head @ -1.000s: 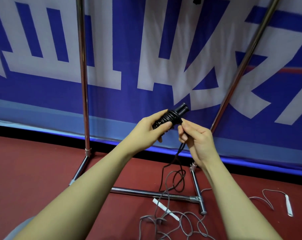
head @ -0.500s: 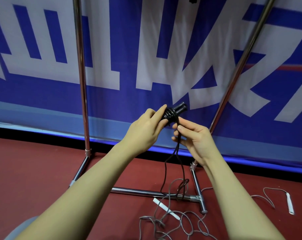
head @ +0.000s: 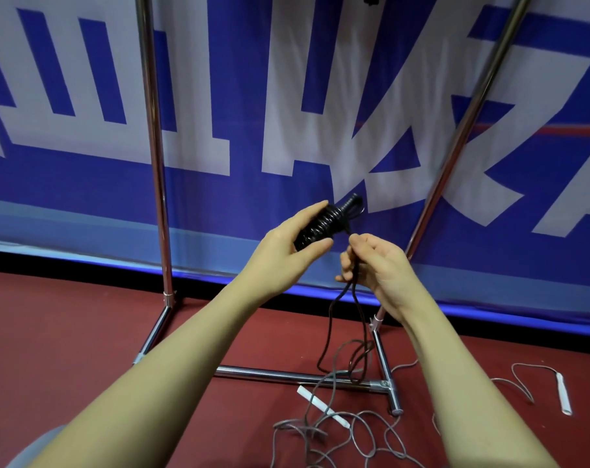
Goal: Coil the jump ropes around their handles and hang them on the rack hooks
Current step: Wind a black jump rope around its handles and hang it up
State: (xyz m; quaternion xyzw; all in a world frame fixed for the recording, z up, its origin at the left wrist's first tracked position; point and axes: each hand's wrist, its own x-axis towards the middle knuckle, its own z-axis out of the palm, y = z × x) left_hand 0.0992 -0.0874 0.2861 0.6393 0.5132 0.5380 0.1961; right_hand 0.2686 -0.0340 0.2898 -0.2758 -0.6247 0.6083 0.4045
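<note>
My left hand (head: 287,246) grips the black jump rope handles (head: 324,220), which point up and to the right with several turns of black rope coiled round them. My right hand (head: 374,261) sits just right of the handles and pinches the loose black rope (head: 334,319), a doubled strand that hangs down to the floor near the rack's base. The chrome rack (head: 158,184) stands right behind my hands; its hooks are out of view.
A grey jump rope (head: 334,430) with white handles (head: 322,405) lies tangled on the red floor by the rack's foot bar (head: 287,374). Another white handle (head: 563,393) lies at the right. A blue and white banner (head: 320,113) hangs behind the rack.
My right hand has dropped below and right of the handles, drawing the rope down. The left hand has turned the handles slightly, and more coils now show.
</note>
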